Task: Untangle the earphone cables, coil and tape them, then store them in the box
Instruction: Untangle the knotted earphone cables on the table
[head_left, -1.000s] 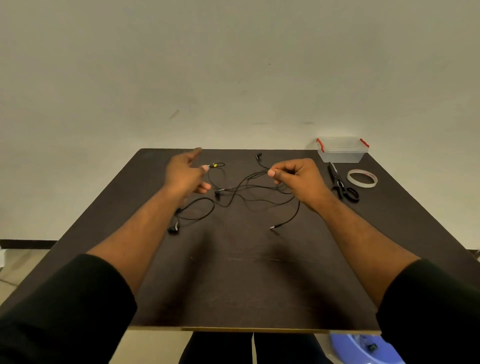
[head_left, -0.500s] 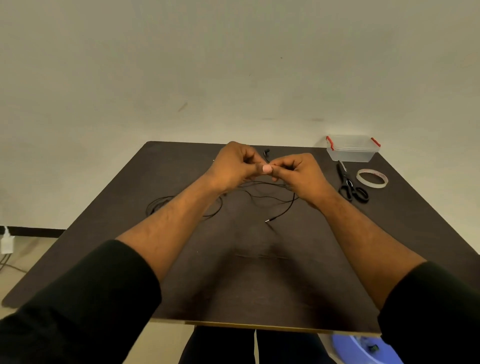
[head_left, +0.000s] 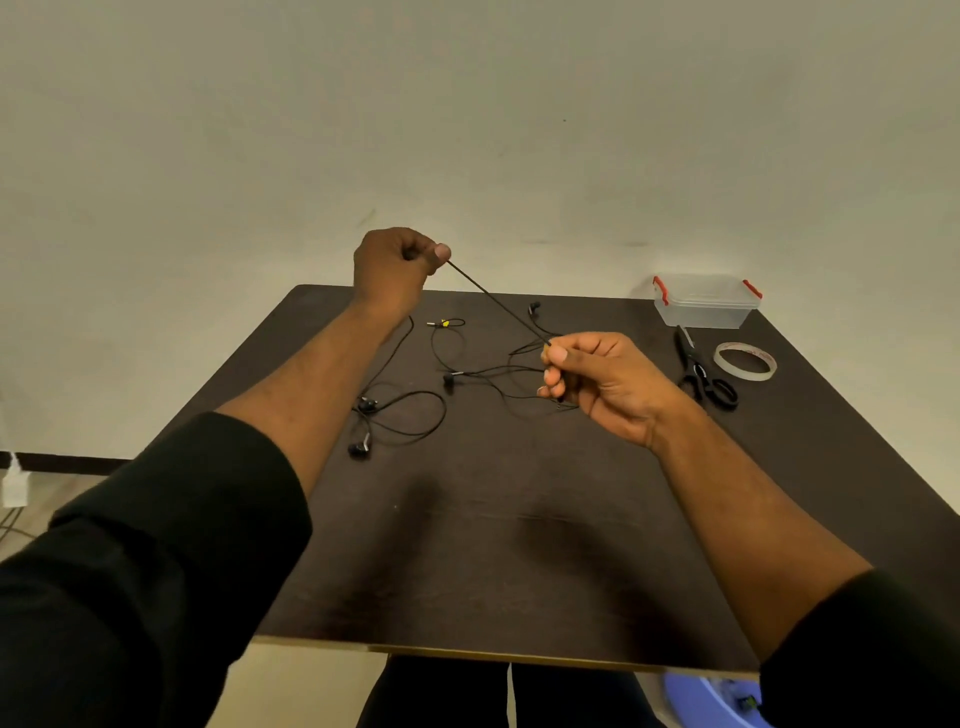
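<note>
— Where's the cable he's working on?

— Strung taut between both grips. The left hand is up and farther out, thumb and fingers pinched on one end of the stretched cable; the right hand sits lower and nearer him, pinching the other end.

— So the line runs which way?

— Diagonally: from the right grip it climbs up, away and to the left. The rest of the tangle lies on the worktop below and between the two grips, closer to the right one, with some earbuds under the left forearm.

— And the next pull?

— I'd guess along that same axis, drawing more slack up out of the heap. The box sits beyond the right grip, well apart.
</note>
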